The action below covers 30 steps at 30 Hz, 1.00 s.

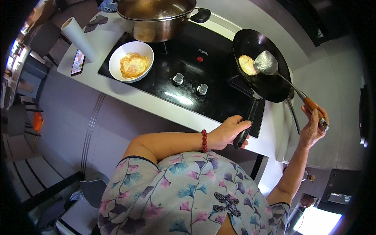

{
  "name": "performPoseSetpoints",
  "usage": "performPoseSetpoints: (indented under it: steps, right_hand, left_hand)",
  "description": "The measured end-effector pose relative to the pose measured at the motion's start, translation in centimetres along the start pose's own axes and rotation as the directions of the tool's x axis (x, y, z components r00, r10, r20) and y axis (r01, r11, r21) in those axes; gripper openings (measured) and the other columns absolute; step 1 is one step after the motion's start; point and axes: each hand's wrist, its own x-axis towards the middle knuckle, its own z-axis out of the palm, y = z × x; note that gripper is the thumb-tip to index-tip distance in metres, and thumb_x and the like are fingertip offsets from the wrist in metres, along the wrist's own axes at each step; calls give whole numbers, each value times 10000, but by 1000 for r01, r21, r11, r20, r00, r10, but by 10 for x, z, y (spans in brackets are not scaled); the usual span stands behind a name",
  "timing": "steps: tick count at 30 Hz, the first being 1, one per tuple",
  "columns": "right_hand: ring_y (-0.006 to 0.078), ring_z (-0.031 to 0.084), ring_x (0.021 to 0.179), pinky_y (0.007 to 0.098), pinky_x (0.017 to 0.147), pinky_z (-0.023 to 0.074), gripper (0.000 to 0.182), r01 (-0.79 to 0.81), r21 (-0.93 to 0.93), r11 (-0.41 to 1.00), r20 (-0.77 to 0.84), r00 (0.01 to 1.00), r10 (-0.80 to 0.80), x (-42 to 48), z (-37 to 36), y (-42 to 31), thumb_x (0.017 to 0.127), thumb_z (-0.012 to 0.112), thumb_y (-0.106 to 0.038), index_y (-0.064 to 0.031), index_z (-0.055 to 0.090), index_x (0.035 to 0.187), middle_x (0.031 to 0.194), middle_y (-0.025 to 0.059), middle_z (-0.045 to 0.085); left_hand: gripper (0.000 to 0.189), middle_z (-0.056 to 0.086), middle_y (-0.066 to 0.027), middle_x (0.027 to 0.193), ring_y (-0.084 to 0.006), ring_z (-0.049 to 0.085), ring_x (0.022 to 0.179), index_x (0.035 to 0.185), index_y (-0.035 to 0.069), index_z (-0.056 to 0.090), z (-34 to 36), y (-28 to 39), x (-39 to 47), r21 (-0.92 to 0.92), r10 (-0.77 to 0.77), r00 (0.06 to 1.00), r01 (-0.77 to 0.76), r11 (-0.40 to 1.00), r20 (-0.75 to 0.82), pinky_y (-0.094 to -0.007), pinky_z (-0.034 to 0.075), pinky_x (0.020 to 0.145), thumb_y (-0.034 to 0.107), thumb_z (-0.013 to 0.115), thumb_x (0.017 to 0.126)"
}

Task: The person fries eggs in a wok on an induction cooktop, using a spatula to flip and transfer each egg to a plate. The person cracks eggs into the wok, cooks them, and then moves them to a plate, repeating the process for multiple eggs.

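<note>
My left hand grips the black handle of a dark wok, which is tilted over the right burner of the hob. In the wok lies a fried egg, pale with browned edges. The metal blade of a spatula touches the egg's right side. My right hand holds the spatula by its wooden handle. On the left of the hob, a white bowl holds another fried egg, golden brown at its rim.
A large lidded steel pot stands on the rear left of the black glass hob. Two control knobs rise near its front. A paper roll and a lit phone are at the counter's left end. Another metal utensil lies beside the wok.
</note>
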Motion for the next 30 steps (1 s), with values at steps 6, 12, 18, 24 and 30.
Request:
performPoseSetpoints:
  steps: [6, 12, 18, 24, 30]
  right_hand:
    - [300, 664, 824, 353, 701, 612, 179, -35, 74, 997, -32, 999, 37, 12, -14, -6, 887, 542, -64, 51, 563, 1023, 970, 195, 610]
    - [306, 664, 809, 344, 672, 615, 183, -80, 110, 991, -60, 994, 87, 23, -30, -15, 888, 542, -64, 70, 548, 1014, 959, 208, 604]
    - [297, 669, 800, 334, 611, 620, 207, -131, 19, 991, -120, 984, 132, 23, -34, -35, 872, 574, -76, 56, 559, 1032, 961, 218, 621]
    - [286, 676, 689, 313, 558, 613, 233, -136, -35, 990, -102, 986, 131, 38, -22, -54, 859, 602, -91, 78, 545, 1008, 888, 223, 637]
    - [290, 670, 625, 299, 512, 599, 254, -150, -112, 982, -61, 988, 144, 51, -35, -54, 857, 609, -100, 87, 524, 1004, 849, 227, 631]
  left_hand:
    - [327, 572, -144, 895, -262, 646, 778, 990, 23, 462, -6, 2, 1, -153, -46, 998, 53, 987, 51, -397, 565, 682, 343, 499, 930]
    - [384, 591, -155, 915, -286, 642, 819, 970, 60, 509, -14, 1, 6, -252, -108, 983, 144, 957, 150, -438, 550, 696, 440, 480, 920]
    - [523, 621, -130, 920, -279, 612, 917, 1041, 76, 541, -18, -9, 16, -268, -214, 960, 257, 928, 181, -501, 514, 745, 568, 476, 875]
    - [586, 608, -180, 1048, -326, 576, 1016, 1118, 51, 537, -22, -3, 13, -251, -222, 959, 262, 932, 178, -531, 475, 840, 575, 398, 899]
    - [610, 598, -201, 1081, -344, 571, 1053, 1161, 30, 508, -20, -8, 19, -234, -219, 956, 263, 936, 198, -523, 479, 863, 564, 335, 924]
